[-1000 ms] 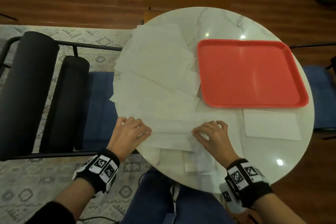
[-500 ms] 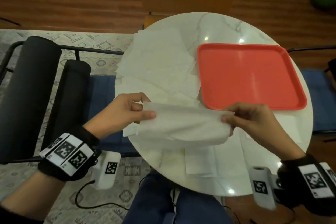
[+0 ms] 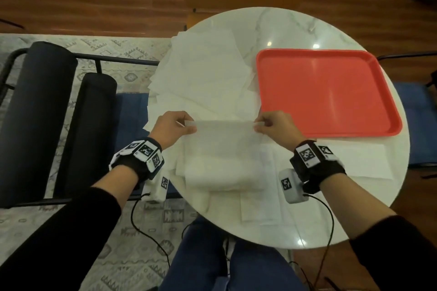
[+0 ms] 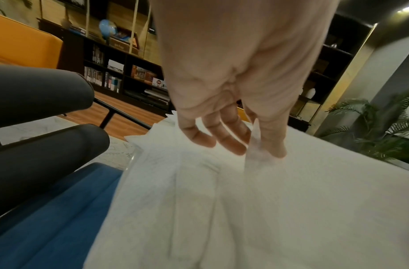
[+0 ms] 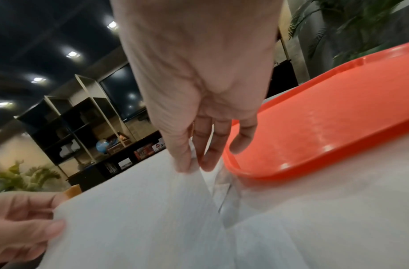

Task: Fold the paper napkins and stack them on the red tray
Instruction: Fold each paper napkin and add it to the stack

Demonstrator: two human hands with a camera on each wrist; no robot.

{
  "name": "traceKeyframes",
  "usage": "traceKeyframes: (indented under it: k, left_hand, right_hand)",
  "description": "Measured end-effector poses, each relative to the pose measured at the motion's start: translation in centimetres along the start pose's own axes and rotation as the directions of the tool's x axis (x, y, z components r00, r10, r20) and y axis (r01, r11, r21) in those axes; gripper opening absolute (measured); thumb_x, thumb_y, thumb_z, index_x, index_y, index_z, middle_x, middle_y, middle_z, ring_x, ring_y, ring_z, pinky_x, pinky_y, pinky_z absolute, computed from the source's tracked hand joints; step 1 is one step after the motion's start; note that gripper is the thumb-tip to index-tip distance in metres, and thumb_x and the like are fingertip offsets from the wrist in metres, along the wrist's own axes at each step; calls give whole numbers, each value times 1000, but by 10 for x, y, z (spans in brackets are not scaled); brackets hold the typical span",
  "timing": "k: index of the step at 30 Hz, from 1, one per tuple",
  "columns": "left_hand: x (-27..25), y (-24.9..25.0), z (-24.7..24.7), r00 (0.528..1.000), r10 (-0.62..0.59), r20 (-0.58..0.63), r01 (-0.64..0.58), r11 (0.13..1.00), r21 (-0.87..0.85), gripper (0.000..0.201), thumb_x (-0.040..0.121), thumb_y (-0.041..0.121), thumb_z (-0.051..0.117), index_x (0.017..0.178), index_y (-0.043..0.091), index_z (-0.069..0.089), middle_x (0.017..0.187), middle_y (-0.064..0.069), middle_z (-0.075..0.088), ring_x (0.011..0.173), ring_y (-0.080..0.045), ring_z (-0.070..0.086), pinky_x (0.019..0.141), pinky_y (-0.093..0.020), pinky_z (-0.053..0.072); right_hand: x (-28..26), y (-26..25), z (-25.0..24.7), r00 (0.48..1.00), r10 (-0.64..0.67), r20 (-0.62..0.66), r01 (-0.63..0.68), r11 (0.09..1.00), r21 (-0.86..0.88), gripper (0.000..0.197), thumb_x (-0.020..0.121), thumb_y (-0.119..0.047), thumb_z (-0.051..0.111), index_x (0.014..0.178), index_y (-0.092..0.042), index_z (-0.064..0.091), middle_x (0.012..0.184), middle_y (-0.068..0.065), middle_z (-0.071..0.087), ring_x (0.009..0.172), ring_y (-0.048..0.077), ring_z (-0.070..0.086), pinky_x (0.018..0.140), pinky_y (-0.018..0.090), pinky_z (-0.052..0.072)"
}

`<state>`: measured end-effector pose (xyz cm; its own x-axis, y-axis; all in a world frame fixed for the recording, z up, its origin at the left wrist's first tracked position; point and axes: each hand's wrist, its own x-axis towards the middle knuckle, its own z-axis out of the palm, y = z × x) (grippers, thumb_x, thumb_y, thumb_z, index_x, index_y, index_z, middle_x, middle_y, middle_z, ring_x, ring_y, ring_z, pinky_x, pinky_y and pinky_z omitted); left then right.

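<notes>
Round white marble table [image 3: 307, 224] in a dim lounge, red tray [image 3: 328, 94] far right and bare, loose napkins [image 3: 203, 73] heaped far left. The left hand [image 3: 171, 129] and right hand [image 3: 275, 127] each pinch, thumb against fingertips, a far corner of one napkin [image 3: 222, 149], its near part draped on the table. Compared with half a second ago, the sheet has gone from bunched in the air to spread and carried farther; judged, the first fold is under way and nothing is stacked.

Black sleeves [image 3: 71, 231], marker-tagged black wristbands [image 3: 312, 160], jeans [image 3: 201, 262].
</notes>
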<state>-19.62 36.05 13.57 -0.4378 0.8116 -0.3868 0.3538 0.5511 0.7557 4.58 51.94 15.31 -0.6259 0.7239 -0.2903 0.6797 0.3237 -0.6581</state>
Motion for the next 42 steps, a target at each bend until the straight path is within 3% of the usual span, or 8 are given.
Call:
traceKeyframes:
  k: [5, 9, 16, 21, 26, 29, 33, 42]
  left_hand:
    - [-31, -2, 4, 986, 148, -76, -150, 988, -27, 14, 74, 20, 78, 74, 25, 66, 79, 9, 66, 69, -3, 55, 66, -4, 38]
    - [-70, -22, 20, 980, 198, -12, -198, 980, -5, 16, 71, 22, 80, 70, 29, 66, 79, 5, 66, 77, -9, 56, 74, -15, 42]
    - [-93, -45, 33, 922, 173, 347, -325, 834, 447, 22, 72, 37, 57, 94, 43, 60, 90, 22, 55, 88, -6, 49, 79, -28, 32]
    - [-90, -17, 50, 959, 273, 78, -284, 903, 323, 57, 79, 52, 27, 123, 28, 53, 126, 8, 55, 114, -13, 49, 98, -34, 37]
    - [-80, -27, 111, 959, 189, 210, -282, 693, 663, 71, 90, 45, 15, 150, 13, -5, 158, -4, -6, 147, -21, 1, 114, -50, -2]
    - [-81, -48, 121, 966, 169, 195, -258, 653, 712, 74, 87, 47, 32, 148, 8, 16, 154, -9, 14, 142, -25, 23, 111, -59, 14]
    - [-82, -56, 122, 969, 155, 192, -246, 692, 679, 78, 90, 61, 20, 148, 8, 23, 156, -8, 20, 142, -17, 16, 109, -54, 10]
    - [-82, -56, 124, 975, 174, 139, -221, 677, 702, 79, 92, 65, 14, 148, 10, 25, 156, -7, 24, 142, -17, 20, 108, -58, 12]
  right_hand:
    - [-33, 6, 3, 987, -106, -122, 103, 994, -32, 5, 84, -13, 68, 88, -11, 71, 82, -4, 68, 73, 9, 56, 66, 5, 39]
    - [-70, 28, 20, 980, -165, -115, 150, 980, -128, 6, 82, -20, 70, 83, -26, 70, 86, -16, 67, 78, 7, 53, 79, 26, 37]
    - [-100, 34, 34, 970, 7, 244, 105, 891, -442, 29, 87, -9, 55, 100, -32, 67, 113, -11, 63, 106, 13, 53, 87, 34, 27]
    - [-84, 5, 43, 976, -168, -136, 130, 960, -249, 39, 82, 4, 54, 115, -15, 64, 117, 5, 65, 107, 27, 60, 92, 44, 44]
    - [-70, -35, 111, 956, -118, 269, 197, 937, -288, 53, 104, -32, 19, 152, -16, 4, 160, 1, -2, 147, 16, -6, 120, 44, -2]
    - [-73, -24, 136, 943, -81, 324, 182, 938, -295, 57, 102, -42, 13, 150, -22, -8, 159, -4, -12, 144, 9, -17, 119, 43, -8]
    - [-82, 6, 133, 962, -56, 269, 165, 899, -405, 66, 89, -54, -5, 149, -25, -12, 152, -13, -21, 140, 3, -20, 119, 42, -8]
    - [-98, 56, 97, 985, 68, 162, 19, 874, -485, 59, 94, -51, 2, 146, -34, -20, 153, -17, -24, 143, 6, -18, 115, 44, -14]
